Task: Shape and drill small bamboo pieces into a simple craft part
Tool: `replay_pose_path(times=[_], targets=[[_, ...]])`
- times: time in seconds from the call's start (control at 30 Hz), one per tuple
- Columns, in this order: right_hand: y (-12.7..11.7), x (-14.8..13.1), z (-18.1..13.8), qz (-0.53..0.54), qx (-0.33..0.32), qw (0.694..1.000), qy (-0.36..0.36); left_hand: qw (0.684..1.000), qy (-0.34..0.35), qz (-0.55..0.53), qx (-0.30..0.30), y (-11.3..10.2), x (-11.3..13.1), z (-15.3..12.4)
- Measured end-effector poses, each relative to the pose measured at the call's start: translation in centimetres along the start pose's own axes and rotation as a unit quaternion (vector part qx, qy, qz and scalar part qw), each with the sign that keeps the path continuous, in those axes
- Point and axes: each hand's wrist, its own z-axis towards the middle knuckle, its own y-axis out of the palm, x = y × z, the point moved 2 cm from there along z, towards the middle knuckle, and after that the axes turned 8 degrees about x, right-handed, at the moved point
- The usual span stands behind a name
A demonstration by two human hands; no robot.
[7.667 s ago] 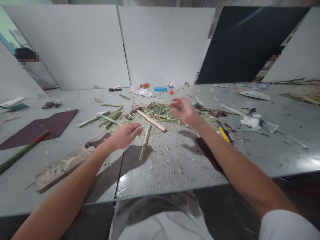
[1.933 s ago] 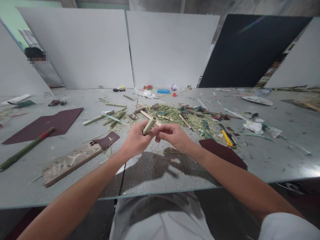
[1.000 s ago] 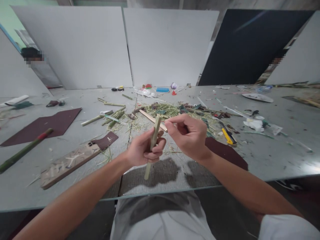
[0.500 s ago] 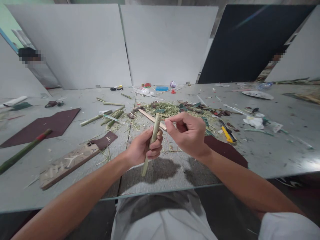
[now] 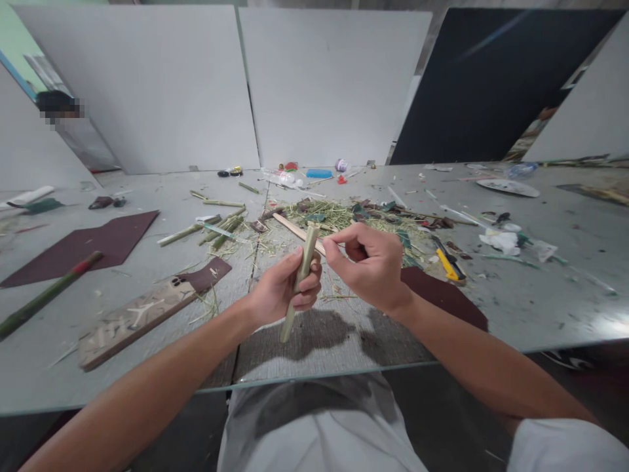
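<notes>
My left hand (image 5: 285,285) is wrapped round a pale green plant stalk (image 5: 305,252), held tilted above the near part of the table. The stalk's upper end leans toward my right hand, and its lower end sticks out below my fingers. My right hand (image 5: 368,262) is pinched, thumb against forefinger, just right of the stalk's top. Whatever lies in that pinch is too small or hidden to name. Behind both hands, a flat light wooden strip (image 5: 295,227) slants toward my right fingertips; I cannot tell whether they touch it.
Green shavings (image 5: 324,213) are heaped behind my hands. A yellow utility knife (image 5: 446,262) lies at right, cut stalks (image 5: 189,233) at left. Nearer left are a phone (image 5: 137,321), a long green stalk (image 5: 49,295) and a maroon sheet (image 5: 122,239). White panels (image 5: 334,85) stand behind.
My right hand and the top of the stalk have dipped very slightly. My grip on the stalk is the same. At the far right, a person behind the dark panel shows less.
</notes>
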Motion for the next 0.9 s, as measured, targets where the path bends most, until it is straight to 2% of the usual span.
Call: replay_pose_path(times=[0.27,0.57,0.9], targets=[[0.01,0.01,-0.02,-0.003,0.001,1.0,-0.002,1.0,0.009,0.0,-0.017,0.0,-0.01,0.09],[0.02,0.4,-0.03,-0.007,0.011,1.0,0.0,1.0,0.012,-0.004,-0.011,-0.04,-0.01,0.01],[0.05,0.62,-0.09,-0.005,-0.011,1.0,0.029,1.0,0.013,0.013,0.005,0.08,0.07,0.02]])
